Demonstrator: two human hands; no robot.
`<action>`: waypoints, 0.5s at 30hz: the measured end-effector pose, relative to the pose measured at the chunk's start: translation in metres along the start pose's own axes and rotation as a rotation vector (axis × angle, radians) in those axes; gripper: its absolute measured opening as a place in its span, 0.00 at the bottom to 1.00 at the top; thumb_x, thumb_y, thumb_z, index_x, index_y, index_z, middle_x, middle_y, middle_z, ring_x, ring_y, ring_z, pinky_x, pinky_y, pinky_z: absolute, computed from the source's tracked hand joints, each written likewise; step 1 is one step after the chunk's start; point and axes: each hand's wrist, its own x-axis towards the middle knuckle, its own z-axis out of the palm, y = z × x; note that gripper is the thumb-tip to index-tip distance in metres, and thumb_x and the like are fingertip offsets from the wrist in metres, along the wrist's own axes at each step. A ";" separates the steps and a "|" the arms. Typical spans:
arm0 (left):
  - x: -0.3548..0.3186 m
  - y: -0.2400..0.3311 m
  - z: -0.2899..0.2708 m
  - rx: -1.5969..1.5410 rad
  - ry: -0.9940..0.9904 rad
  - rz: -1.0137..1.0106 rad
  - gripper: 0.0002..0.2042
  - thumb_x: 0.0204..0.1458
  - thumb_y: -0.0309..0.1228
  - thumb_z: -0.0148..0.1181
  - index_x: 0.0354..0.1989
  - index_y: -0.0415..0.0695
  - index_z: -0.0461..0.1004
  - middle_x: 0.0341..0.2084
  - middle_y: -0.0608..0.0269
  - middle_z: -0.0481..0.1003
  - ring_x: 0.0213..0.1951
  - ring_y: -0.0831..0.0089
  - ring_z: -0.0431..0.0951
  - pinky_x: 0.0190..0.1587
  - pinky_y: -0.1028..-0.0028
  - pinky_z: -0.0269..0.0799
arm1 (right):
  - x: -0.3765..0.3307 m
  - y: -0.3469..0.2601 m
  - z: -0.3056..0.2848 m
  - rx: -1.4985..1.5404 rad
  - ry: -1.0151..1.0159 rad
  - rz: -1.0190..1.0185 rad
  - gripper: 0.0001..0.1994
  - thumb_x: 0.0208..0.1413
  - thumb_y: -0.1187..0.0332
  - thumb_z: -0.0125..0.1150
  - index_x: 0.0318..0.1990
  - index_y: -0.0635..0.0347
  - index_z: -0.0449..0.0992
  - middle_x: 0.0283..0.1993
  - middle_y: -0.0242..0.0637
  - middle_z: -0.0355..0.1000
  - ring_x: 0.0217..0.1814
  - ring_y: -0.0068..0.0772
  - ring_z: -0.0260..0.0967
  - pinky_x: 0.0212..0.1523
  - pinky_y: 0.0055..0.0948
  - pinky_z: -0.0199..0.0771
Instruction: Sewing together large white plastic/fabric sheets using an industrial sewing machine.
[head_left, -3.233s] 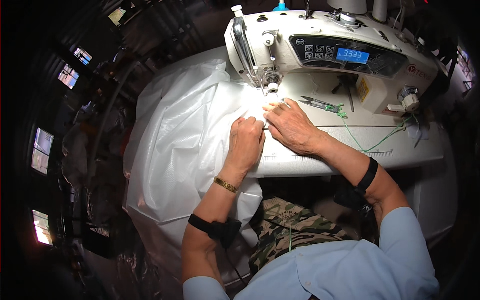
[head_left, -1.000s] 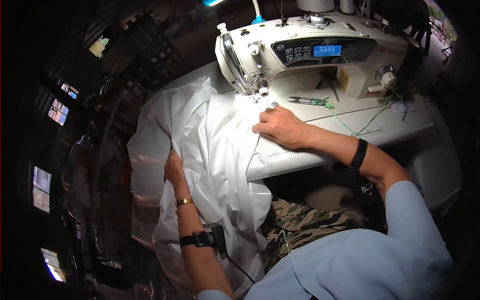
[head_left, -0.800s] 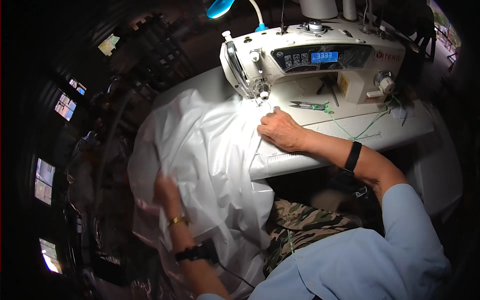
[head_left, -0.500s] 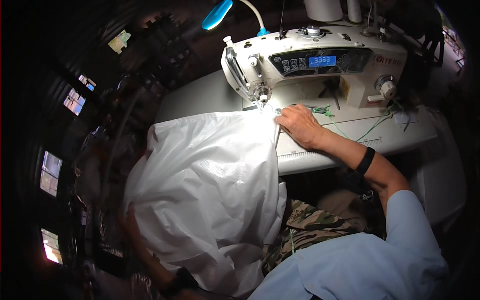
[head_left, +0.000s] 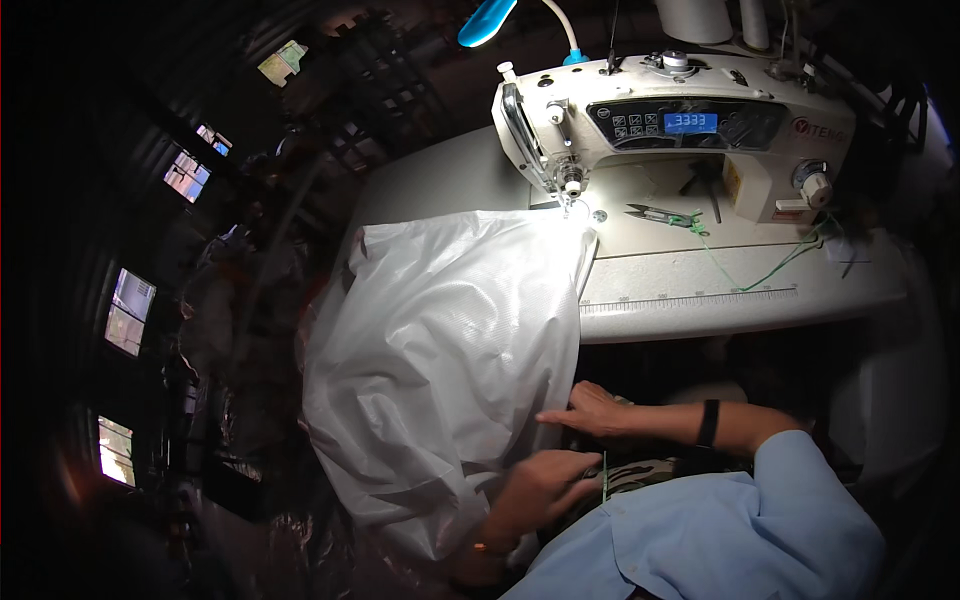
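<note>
A large white sheet of shiny woven plastic fabric (head_left: 440, 330) drapes from the sewing machine's (head_left: 690, 125) needle area down over the table's front edge toward my lap. Its top edge lies under the brightly lit needle end; glare hides the exact contact there. At the sheet's right edge is my right hand (head_left: 594, 410), its thumb laid over the fabric and its other fingers partly hidden behind the edge, closed on it. Lower down, my left hand (head_left: 540, 487) is over the sheet's near part, slightly blurred, with thumb and fingers apart and pointing right.
Thread snips (head_left: 660, 215) with green string lie on the machine bed, right of the needle. A blue lamp (head_left: 487, 22) hangs above left, and white thread cones (head_left: 694, 20) stand behind. The table's front edge (head_left: 700, 325) bears a ruler scale.
My right hand has left the needle area and come down to the sheet's right edge. My left hand has moved rightward from the sheet's far left side. The view has shifted slightly.
</note>
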 end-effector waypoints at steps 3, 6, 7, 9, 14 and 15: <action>-0.017 -0.016 0.040 -0.077 -0.008 -0.131 0.16 0.52 0.33 0.64 0.49 0.40 0.75 0.42 0.49 0.78 0.43 0.51 0.78 0.46 0.62 0.73 | 0.022 -0.036 0.017 0.423 0.140 -0.036 0.25 0.58 0.51 0.52 0.34 0.72 0.77 0.27 0.52 0.75 0.31 0.45 0.75 0.38 0.40 0.72; -0.043 -0.041 0.065 -0.146 0.136 -0.351 0.19 0.54 0.30 0.60 0.55 0.40 0.70 0.42 0.48 0.78 0.45 0.55 0.79 0.47 0.65 0.73 | 0.019 -0.112 0.024 0.646 0.206 -0.435 0.18 0.59 0.59 0.50 0.41 0.68 0.75 0.33 0.43 0.75 0.35 0.32 0.73 0.38 0.35 0.72; -0.051 -0.047 0.075 -0.228 0.233 -0.410 0.20 0.54 0.29 0.59 0.56 0.41 0.69 0.42 0.49 0.78 0.45 0.59 0.80 0.47 0.66 0.73 | 0.018 -0.135 0.016 0.729 0.223 -0.453 0.17 0.59 0.60 0.50 0.42 0.68 0.74 0.34 0.41 0.75 0.35 0.28 0.72 0.37 0.33 0.72; -0.063 -0.055 0.090 -0.990 0.399 -0.689 0.22 0.56 0.27 0.58 0.60 0.42 0.65 0.55 0.60 0.71 0.54 0.75 0.73 0.50 0.73 0.72 | 0.015 -0.168 -0.011 1.063 0.004 -0.429 0.16 0.62 0.60 0.53 0.42 0.67 0.74 0.32 0.32 0.71 0.35 0.22 0.67 0.37 0.24 0.70; -0.091 -0.047 0.059 -1.193 0.858 -0.643 0.19 0.56 0.29 0.59 0.56 0.43 0.69 0.51 0.62 0.73 0.50 0.76 0.74 0.48 0.74 0.73 | 0.019 -0.162 -0.057 0.606 -0.081 -0.570 0.24 0.60 0.50 0.57 0.43 0.67 0.72 0.38 0.43 0.72 0.41 0.34 0.70 0.43 0.32 0.70; -0.098 -0.042 0.043 -1.098 0.937 -0.601 0.18 0.56 0.30 0.59 0.55 0.43 0.69 0.50 0.62 0.73 0.49 0.76 0.75 0.47 0.74 0.73 | 0.018 -0.147 -0.054 0.446 0.025 -0.848 0.26 0.58 0.47 0.58 0.47 0.67 0.72 0.43 0.49 0.74 0.45 0.43 0.72 0.47 0.39 0.70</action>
